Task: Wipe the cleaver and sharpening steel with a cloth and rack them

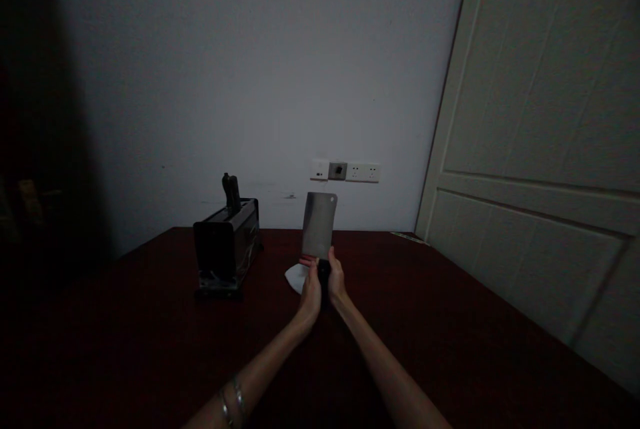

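A cleaver (320, 223) stands upright before me, its broad grey blade up and its black handle down. My left hand (311, 290) lies against the left side of the handle, with some fingers behind the base of the blade. On the handle's other side is my right hand (337, 277), thumb pointing up and fingers curled around the back. Partly hidden behind my left hand, a white cloth or paper (296, 277) rests on the table. To the left stands a black knife block (215, 252) with dark handles (231, 192) sticking out of its top.
The dark red table (400, 322) reaches back to a pale wall with a row of sockets (363, 172). A thin flat strip (410, 237) lies at the table's far right edge. A white panelled door (530, 149) stands along the right side.
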A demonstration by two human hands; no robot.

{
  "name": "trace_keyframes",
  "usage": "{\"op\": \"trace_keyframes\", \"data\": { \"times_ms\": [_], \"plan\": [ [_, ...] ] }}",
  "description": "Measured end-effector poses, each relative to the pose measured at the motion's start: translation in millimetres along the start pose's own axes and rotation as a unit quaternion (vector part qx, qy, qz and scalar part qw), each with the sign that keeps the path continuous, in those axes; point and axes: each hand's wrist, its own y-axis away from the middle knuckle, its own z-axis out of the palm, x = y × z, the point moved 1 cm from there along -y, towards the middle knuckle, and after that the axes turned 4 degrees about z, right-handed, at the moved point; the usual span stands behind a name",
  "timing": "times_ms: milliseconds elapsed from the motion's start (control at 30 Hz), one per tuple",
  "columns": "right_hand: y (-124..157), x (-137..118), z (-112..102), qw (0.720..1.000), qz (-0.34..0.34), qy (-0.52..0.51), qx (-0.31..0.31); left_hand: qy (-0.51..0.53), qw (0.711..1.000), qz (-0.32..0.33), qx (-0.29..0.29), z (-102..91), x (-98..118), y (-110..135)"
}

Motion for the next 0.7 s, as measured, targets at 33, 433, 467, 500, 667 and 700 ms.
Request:
{"op": "trace_keyframes", "data": {
  "times_ms": [33, 433, 467, 500, 667, 700],
  "plan": [
    [0.3, 1.0, 0.4, 1.000, -0.001, 0.005, -0.004, -0.013, 1.000, 0.000, 0.015, 0.2, 1.5, 3.1],
    [10.9, -1.7, 10.5, 0.999, 0.011, 0.039, -0.017, -0.133, 0.990, 0.019, 0.036, -4.3, 19.3, 20.0],
    [11.1, -2.0, 11.0, 0.999, 0.012, 0.042, -0.016, -0.139, 0.990, 0.019, 0.033, -4.4, 20.2, 20.4],
    [11.1, -2.1, 11.5, 0.999, 0.013, 0.045, -0.015, -0.144, 0.989, 0.019, 0.031, -4.6, 21.4, 20.9],
    [11.5, -4.2, 13.9, 0.998, 0.009, 0.055, -0.022, -0.150, 0.987, 0.059, 0.029, -7.0, 29.5, 24.4],
    [11.6, -4.9, 14.3, 0.998, 0.008, 0.058, -0.028, -0.153, 0.985, 0.071, 0.029, -7.6, 31.1, 24.9]
  ]
}}
